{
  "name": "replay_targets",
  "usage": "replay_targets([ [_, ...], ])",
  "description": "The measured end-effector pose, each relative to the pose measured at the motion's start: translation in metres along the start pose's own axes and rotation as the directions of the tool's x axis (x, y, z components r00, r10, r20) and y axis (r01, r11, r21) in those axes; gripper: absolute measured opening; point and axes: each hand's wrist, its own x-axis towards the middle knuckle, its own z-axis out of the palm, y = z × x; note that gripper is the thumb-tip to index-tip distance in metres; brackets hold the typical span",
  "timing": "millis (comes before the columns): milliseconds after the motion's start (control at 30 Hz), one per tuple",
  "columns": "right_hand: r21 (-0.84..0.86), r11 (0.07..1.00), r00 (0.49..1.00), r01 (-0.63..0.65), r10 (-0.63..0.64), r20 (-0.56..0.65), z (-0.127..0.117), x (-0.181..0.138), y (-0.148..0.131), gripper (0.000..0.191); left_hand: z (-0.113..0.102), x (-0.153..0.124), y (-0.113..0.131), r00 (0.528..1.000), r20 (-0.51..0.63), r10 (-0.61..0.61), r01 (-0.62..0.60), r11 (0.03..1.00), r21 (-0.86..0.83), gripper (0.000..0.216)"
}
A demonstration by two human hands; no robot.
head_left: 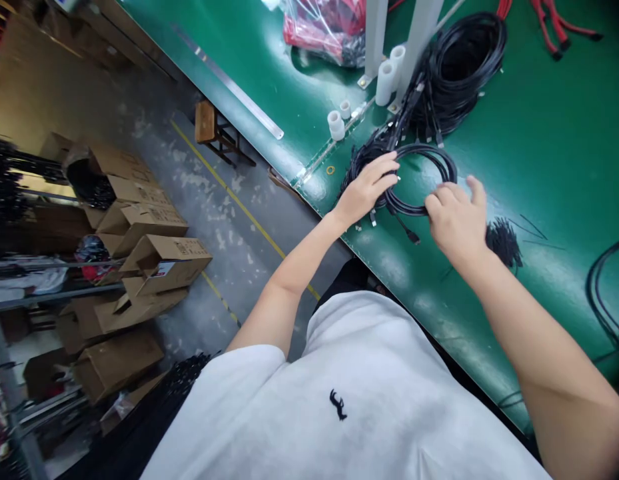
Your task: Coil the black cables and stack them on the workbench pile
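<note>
A small coil of black cable (pixel 410 209) with a connector end (pixel 413 237) hanging toward me lies between my hands at the bench's near side. My left hand (pixel 362 190) holds the coil's left side, its fingers reaching over the strands and its thumb hidden. On the opposite side, the curled fingers of my right hand (pixel 456 220) grip the coil, with one finger raised away. Just right of that hand is a bunch of short black twist ties (pixel 504 241). More black cables (pixel 356 167) with plug ends lie behind and under my left hand.
A large heap of coiled black cables (pixel 469 60) sits farther back on the green bench (pixel 554 147). White plastic tubes (pixel 386 81) stand by metal posts. A steel ruler (pixel 244 97) and bagged red items (pixel 324 33) lie leftward. Cardboard boxes (pixel 164 263) and a wooden stool (pixel 206 123) are on the floor side.
</note>
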Motion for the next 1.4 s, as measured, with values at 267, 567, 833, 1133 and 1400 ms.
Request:
replay_targets([
  [267, 0.351, 0.936, 0.998, 0.017, -0.038, 0.052, 0.108, 0.106, -0.035, 0.040, 0.014, 0.004, -0.110, 0.997, 0.011, -0.078, 0.078, 0.992, -0.098, 0.036],
  [567, 0.518, 0.847, 0.989, -0.120, 0.146, -0.009, 0.096, 0.097, -0.063, 0.042, 0.028, 0.012, -0.113, 0.996, -0.020, -0.090, 0.089, 0.996, -0.029, 0.036],
  [833, 0.484, 0.146, 0.335, -0.863, 0.882, 0.332, 0.085, -0.235, -0.034, 0.034, 0.035, -0.017, -0.013, 0.967, -0.248, -0.060, 0.054, 0.998, -0.030, 0.031],
  [1133, 0.367, -0.531, -0.542, -0.764, 0.836, 0.080, 0.156, -0.334, 0.063, 0.032, 0.071, 0.178, 0.036, 0.874, -0.386, 0.294, -0.400, 0.888, -0.228, 0.024],
  [1400, 0.420, -0.207, -0.182, -0.883, 0.978, 0.100, 0.165, -0.254, 0.117, 0.018, 0.124, 0.129, 0.083, 0.689, 0.284, 0.666, -0.525, 0.730, -0.437, 0.025],
])
